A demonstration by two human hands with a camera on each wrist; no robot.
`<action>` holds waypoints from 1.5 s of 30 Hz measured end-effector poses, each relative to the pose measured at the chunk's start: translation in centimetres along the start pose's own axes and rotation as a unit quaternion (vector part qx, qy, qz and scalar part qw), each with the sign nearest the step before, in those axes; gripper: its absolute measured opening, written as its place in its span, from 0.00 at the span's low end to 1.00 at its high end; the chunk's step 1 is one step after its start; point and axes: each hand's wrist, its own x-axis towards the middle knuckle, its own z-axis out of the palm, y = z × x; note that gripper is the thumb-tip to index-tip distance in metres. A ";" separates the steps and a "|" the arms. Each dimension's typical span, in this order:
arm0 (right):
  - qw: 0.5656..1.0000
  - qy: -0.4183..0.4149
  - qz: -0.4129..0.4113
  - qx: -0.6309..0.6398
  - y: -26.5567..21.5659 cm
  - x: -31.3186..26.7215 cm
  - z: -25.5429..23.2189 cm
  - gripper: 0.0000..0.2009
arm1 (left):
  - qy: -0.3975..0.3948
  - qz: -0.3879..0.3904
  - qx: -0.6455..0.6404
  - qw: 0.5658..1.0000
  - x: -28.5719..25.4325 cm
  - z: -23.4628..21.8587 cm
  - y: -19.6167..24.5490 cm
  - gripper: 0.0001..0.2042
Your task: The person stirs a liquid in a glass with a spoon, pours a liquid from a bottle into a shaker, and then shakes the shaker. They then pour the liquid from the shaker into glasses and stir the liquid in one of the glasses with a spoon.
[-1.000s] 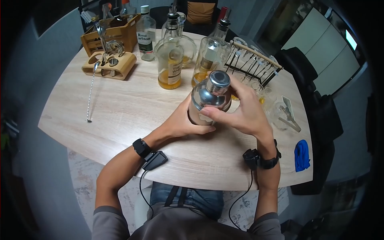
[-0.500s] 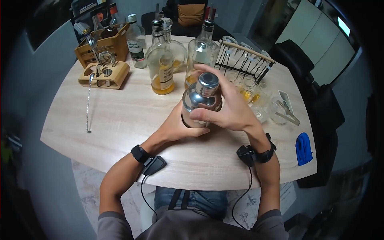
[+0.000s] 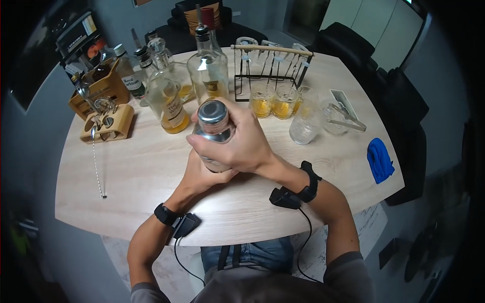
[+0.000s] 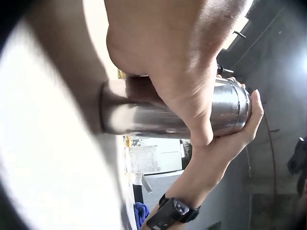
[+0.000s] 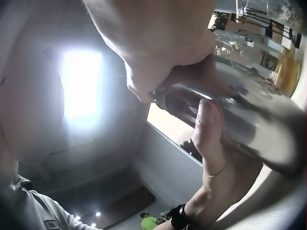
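The desk (image 3: 116, 217) was crowded by bottles (image 3: 169, 103) and a rack (image 3: 273, 49) beyond the shaker (image 3: 218, 135), which was stood upright, cap (image 3: 213, 112) uppermost, clasped by the curled left hand (image 3: 200, 174) and right hand (image 3: 243, 144); glasses (image 3: 261, 102) were set before the rack.

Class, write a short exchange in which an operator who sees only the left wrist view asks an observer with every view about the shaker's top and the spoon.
Operator: My view shows the side of the shaker. Is its top closed?
Observer: Yes, the head view shows a metal cap on it.
Operator: Where is the spoon?
Observer: On the person's left, with its upper end at the wooden holder.
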 end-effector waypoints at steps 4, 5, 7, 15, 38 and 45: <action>0.997 0.051 -0.037 -0.055 -0.2 -0.3 -0.1 0.21 | 0.007 0.037 0.043 0.998 0.6 0.3 -0.5 0.36; 0.997 0.041 -0.044 -0.049 0.0 -0.3 -0.2 0.21 | 0.001 0.036 0.044 0.998 0.8 0.3 -0.4 0.36; 0.997 0.036 -0.054 -0.044 0.1 -0.2 -0.8 0.22 | -0.013 0.012 -0.020 1.000 1.2 0.4 0.2 0.36; 1.000 -0.020 -0.005 0.020 0.1 0.5 -2.0 0.25 | -0.110 -0.068 -0.006 0.992 2.1 -1.7 -1.1 0.37; 0.992 -0.054 -0.019 0.108 -1.3 1.3 -3.2 0.17 | -0.116 -0.035 -0.105 0.987 2.6 0.3 -1.7 0.42; 0.999 -0.003 0.035 0.006 -3.0 0.9 -3.1 0.17 | -0.045 0.007 -0.109 0.993 2.1 1.4 -1.2 0.44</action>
